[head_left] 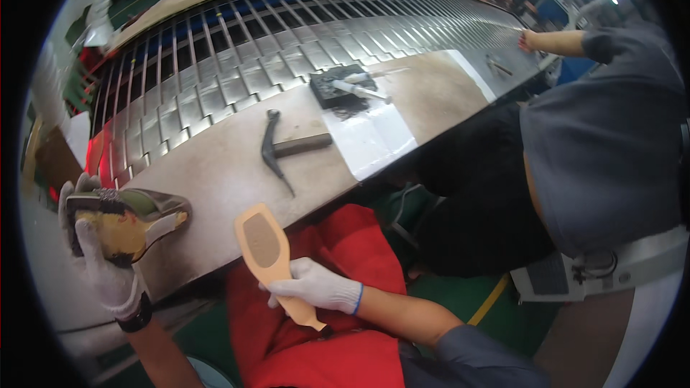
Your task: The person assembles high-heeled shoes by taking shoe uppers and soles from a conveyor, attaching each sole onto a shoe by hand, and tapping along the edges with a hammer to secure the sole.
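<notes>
My left hand [108, 282], in a white glove, grips a shoe upper [154, 205] at the bench's left end. The upper is olive and dark, and its yellowish underside faces me. My right hand [316, 286], also gloved, is closed around the narrow part of a tan shoe sole [277, 262] above my red apron. A greyish-brown oval patch marks the sole's wide end, which points away from me. The sole and the upper are well apart. Between them and the slats lies a hammer [298, 145] with a long curved head and a dark handle.
A slatted metal conveyor [244, 57] runs behind the worktable [208, 172]. White sheets [370, 140] and a dark block [334, 86] with a pale tube-like tool [359, 90] lie farther right. A co-worker in grey [596, 136] stands close on my right, one hand near the conveyor.
</notes>
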Demonstrator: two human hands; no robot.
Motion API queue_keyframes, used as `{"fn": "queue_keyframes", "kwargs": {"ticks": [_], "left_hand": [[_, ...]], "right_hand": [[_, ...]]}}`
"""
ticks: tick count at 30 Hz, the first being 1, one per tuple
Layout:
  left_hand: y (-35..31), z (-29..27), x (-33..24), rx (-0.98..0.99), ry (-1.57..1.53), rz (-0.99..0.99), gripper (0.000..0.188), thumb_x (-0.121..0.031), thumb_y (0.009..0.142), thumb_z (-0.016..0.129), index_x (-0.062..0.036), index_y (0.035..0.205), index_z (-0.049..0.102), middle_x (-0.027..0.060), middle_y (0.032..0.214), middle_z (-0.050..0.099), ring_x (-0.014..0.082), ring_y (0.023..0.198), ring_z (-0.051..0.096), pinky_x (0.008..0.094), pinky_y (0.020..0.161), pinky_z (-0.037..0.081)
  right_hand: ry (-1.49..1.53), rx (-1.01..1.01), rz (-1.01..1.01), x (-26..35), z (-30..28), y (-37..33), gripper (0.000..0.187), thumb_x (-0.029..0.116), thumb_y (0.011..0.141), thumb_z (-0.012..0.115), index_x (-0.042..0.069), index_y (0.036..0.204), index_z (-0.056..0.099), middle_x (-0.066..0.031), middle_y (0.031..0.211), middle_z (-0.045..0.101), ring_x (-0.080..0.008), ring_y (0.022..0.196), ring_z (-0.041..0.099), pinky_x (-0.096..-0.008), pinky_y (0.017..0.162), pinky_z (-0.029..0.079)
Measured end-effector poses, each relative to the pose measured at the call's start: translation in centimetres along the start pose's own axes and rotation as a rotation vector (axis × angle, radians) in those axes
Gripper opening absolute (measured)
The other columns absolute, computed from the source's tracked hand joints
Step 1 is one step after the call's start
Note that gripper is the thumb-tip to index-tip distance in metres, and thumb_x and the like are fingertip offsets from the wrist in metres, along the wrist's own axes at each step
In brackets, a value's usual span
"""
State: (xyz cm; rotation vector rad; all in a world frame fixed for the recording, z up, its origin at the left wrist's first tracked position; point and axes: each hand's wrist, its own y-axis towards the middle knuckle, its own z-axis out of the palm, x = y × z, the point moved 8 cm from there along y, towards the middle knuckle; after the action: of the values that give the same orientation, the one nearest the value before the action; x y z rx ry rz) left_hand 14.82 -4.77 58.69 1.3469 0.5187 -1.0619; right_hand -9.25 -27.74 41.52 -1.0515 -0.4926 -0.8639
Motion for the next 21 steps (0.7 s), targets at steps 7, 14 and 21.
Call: {"fn": "queue_keyframes", "kwargs": {"ticks": [7,14,21], "left_hand": [[0.3,-1.0,0.4,-0.043,0.066,-0.037,0.058,-0.028,0.119,0.048,0.0054,0.165,0.041,0.0255,0.164,0.053,0.0377,0.152,0.053,0.0524,0.13,0.038],[-0.2,-0.5,0.1,-0.074,0.044,-0.039,0.059,-0.029,0.118,0.048,0.005,0.166,0.04,0.025,0.164,0.053,0.0362,0.153,0.052,0.0512,0.131,0.037],[0.7,-2.2,-0.6,-0.054,0.018,-0.08,0.06,-0.032,0.12,0.047,0.006,0.166,0.038,0.025,0.164,0.052,0.0354,0.154,0.052,0.0499,0.131,0.038]], "right_hand": [[0.33,-0.224,-0.04,-6.6,-5.4,-4.9,0.039,0.028,0.113,0.065,-0.004,0.135,0.066,-0.0159,0.104,0.077,-0.0211,0.084,0.077,-0.0343,0.07,0.066],[0.416,-0.459,-0.141,-6.0,-10.8,-10.2,0.033,0.025,0.114,0.06,-0.004,0.13,0.066,-0.0161,0.102,0.076,-0.0233,0.084,0.077,-0.0369,0.076,0.067],[0.486,-0.417,-0.066,-8.0,-8.4,-10.0,0.03,0.021,0.113,0.059,-0.004,0.128,0.066,-0.0165,0.104,0.076,-0.0254,0.087,0.077,-0.0385,0.081,0.065]]}}
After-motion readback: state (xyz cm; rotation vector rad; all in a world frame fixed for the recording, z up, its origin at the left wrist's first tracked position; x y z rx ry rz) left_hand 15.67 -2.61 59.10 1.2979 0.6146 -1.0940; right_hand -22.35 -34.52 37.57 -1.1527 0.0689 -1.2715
